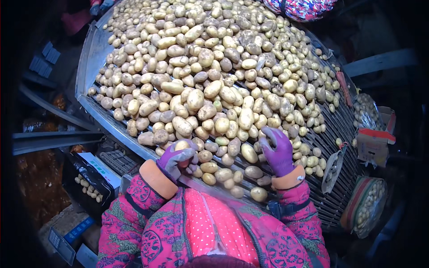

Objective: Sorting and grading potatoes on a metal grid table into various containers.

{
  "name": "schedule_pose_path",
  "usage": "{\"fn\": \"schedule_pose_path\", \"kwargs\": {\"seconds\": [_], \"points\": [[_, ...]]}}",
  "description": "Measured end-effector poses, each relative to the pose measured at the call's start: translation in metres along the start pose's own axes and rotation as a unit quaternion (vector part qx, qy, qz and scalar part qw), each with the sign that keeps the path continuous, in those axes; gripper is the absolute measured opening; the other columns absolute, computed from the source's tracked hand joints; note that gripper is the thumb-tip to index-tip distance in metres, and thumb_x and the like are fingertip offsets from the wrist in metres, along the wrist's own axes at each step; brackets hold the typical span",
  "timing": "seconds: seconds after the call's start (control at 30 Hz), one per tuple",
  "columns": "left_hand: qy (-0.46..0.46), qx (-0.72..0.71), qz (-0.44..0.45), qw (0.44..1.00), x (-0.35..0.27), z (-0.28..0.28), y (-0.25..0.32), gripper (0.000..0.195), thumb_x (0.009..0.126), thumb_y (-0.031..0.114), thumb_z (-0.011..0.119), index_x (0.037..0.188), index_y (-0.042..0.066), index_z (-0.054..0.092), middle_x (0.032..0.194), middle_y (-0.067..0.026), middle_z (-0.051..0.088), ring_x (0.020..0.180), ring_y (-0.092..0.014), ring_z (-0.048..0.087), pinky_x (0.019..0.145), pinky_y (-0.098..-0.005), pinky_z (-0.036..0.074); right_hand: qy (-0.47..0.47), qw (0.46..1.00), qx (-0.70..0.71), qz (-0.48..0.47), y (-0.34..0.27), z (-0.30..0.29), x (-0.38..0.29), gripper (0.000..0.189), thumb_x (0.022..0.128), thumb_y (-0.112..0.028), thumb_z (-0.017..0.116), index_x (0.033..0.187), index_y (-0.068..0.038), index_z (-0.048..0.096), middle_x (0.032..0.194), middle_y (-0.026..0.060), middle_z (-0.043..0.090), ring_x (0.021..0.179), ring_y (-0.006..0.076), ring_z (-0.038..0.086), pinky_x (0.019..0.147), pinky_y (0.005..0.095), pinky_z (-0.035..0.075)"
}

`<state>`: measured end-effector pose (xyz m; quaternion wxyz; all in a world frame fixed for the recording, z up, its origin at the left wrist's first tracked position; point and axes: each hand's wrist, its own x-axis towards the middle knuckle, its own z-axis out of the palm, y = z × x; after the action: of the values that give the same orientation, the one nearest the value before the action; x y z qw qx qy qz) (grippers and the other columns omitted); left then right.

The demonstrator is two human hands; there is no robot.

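Potatoes (196, 100) of many sizes lie heaped on a slatted metal sorting table (335, 124). My left hand (182, 155), in a purple and grey glove, is at the near left edge of the heap, its fingers curled round potatoes; a pale one shows at the top of the grip and a reddish-brown one below. My right hand (278, 149), gloved alike, is over the near right part of the heap, its thumb and fingers apart above small potatoes. Several loose potatoes (229, 175) lie on the slats between the hands.
The table's raised metal rim (110, 124) runs along the left. A black-lined box (88, 174) with potatoes stands lower left, beside a scale (62, 246). On the right are a cardboard box (372, 144) and a filled bag (365, 204). Other people's clothing (301, 8) shows at the far edge.
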<state>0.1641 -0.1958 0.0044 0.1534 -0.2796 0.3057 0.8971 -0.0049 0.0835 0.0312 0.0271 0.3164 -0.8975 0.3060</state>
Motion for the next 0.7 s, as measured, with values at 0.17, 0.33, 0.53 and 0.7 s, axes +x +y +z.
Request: {"fn": "schedule_pose_path", "kwargs": {"seconds": [0.17,0.33,0.53,0.7], "points": [[0.032,-0.029,-0.011,0.999,-0.007,0.014,-0.007,0.054,0.095,0.056,0.044,0.104,0.005,0.058,0.073,-0.0084,0.059,0.058,-0.02,0.055,0.056,-0.0318,0.046,-0.029,0.968,-0.067,-0.24,-0.038,0.031,0.053,0.036,0.079,-0.021,0.068,0.114,-0.016,0.063,0.104,0.0091,0.065,0.097,0.0286,0.061,0.084,0.0434,0.047],[-0.069,-0.165,-0.019,0.984,-0.009,0.003,-0.017,0.053,0.096,0.051,0.043,0.112,0.002,0.057,0.09,-0.0159,0.065,0.079,-0.032,0.065,0.069,-0.0411,0.055,-0.177,0.954,-0.079,-0.229,-0.034,0.064,0.072,0.046,0.07,-0.023,0.073,0.114,-0.016,0.063,0.099,0.0078,0.064,0.095,0.0295,0.06,0.085,0.0434,0.045],[-0.042,-0.216,-0.007,0.975,-0.014,0.0,-0.018,0.04,0.091,0.033,0.054,0.116,0.002,0.056,0.112,-0.0201,0.063,0.092,-0.037,0.065,0.08,-0.0464,0.056,-0.209,0.711,0.609,0.283,-0.06,0.027,0.036,0.055,0.098,-0.044,0.049,0.138,-0.006,0.046,0.105,0.0144,0.065,0.088,0.0198,0.067,0.077,0.0338,0.057],[-0.1,-0.07,-0.015,0.992,-0.006,0.035,-0.01,0.045,0.092,0.024,0.051,0.132,0.004,0.048,0.127,-0.0161,0.058,0.091,-0.029,0.066,0.081,-0.0398,0.056,-0.205,0.55,0.675,0.446,-0.059,0.013,0.005,0.058,0.098,-0.057,0.04,0.124,-0.006,0.054,0.09,0.0147,0.069,0.068,0.0204,0.067,0.061,0.0303,0.056]]}}
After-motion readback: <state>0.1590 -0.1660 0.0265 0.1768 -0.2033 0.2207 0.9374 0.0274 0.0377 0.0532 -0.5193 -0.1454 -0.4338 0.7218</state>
